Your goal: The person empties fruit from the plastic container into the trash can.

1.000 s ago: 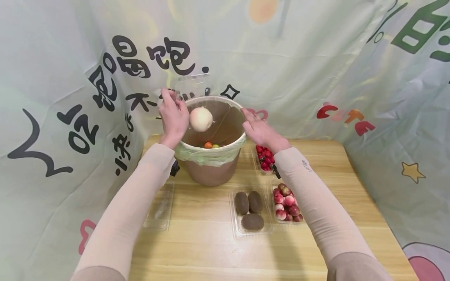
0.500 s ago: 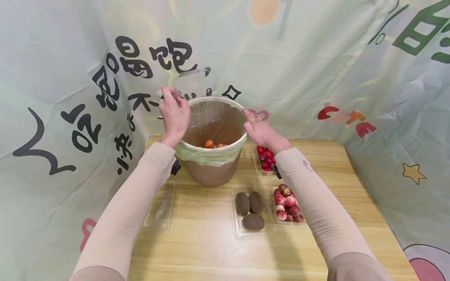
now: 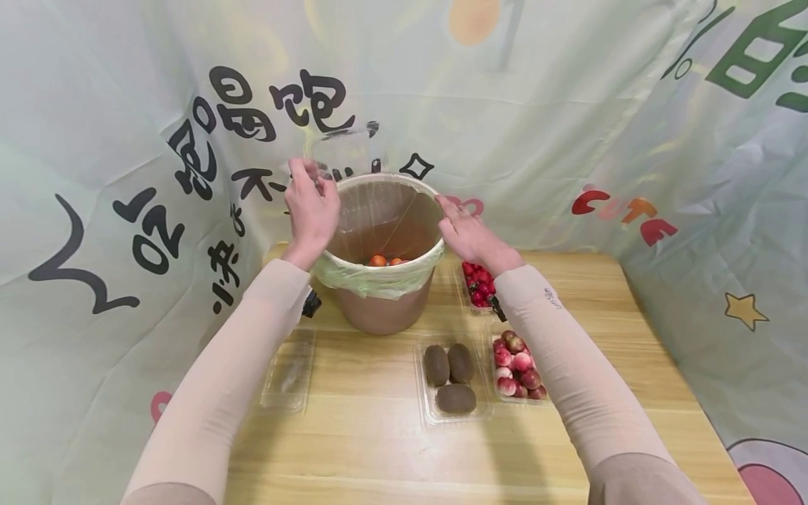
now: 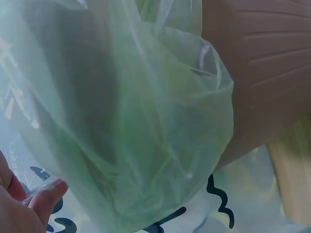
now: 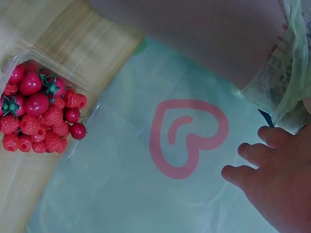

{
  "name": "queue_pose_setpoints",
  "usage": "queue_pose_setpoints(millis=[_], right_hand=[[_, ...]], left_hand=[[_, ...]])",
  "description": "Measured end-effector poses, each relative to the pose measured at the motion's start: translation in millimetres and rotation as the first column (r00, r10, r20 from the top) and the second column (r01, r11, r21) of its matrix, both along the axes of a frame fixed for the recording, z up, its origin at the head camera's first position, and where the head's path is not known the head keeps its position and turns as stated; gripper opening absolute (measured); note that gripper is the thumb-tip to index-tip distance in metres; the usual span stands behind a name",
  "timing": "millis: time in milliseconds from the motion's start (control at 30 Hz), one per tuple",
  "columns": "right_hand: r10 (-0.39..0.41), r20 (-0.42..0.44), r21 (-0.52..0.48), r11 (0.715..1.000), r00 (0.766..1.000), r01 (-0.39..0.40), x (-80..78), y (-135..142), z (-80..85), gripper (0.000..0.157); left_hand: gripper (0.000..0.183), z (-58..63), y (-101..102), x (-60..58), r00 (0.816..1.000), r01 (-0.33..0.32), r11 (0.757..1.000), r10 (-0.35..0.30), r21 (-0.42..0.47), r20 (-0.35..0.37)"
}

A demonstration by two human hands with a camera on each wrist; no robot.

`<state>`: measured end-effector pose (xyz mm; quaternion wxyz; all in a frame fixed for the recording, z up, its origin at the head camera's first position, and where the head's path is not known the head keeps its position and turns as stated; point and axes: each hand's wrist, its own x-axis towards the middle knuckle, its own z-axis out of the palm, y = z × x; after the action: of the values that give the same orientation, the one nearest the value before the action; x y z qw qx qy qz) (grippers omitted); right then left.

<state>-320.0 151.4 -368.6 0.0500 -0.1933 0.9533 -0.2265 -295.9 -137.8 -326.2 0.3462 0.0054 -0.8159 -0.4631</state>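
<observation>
The left hand (image 3: 312, 210) pinches a clear container (image 3: 369, 208) (its edges hard to make out) just right of its fingers, at the mouth of the bin (image 3: 381, 312); the right hand (image 3: 470, 238), fingers extended, touches the bin's rim.

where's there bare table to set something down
Bare wooden table shows between the left clear tray and the kiwifruit, continuing nearer the person. There's more beyond the right sleeve. It's crowded right of the bucket, where raspberries and round red fruit sit beside that sleeve.
</observation>
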Motion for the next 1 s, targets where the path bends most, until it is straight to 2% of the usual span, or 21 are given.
queue_pose_setpoints(millis=[367, 567, 800, 1000], right_hand=[[-0.002, 0.004, -0.001, 1.000, 1.000, 0.002, -1.3, 0, -0.5, 0.070], [-0.009, 0.005, 0.002, 1.000, 1.000, 0.009, -0.9, 1, -0.9, 0.070], [-0.012, 0.011, -0.005, 1.000, 1.000, 0.012, -0.5, 1, -0.6, 0.070], [-0.013, 0.014, -0.003, 1.000, 1.000, 0.013, 0.3, 1, -0.7, 0.070]], left_hand=[[0.017, 7.0, -3, 20.4, 1.000, -0.001, 1.000, 0.001, -0.022, -0.016], [0.022, 9.2, -3, 31.9, 0.998, 0.050, 0.996, -0.051, -0.070, -0.025], [0.023, 9.4, 0, 43.7, 0.996, 0.094, 0.994, -0.095, -0.047, -0.004], [0.023, 13.9, 2, 53.7, 0.995, 0.103, 0.994, -0.103, -0.044, -0.006]])
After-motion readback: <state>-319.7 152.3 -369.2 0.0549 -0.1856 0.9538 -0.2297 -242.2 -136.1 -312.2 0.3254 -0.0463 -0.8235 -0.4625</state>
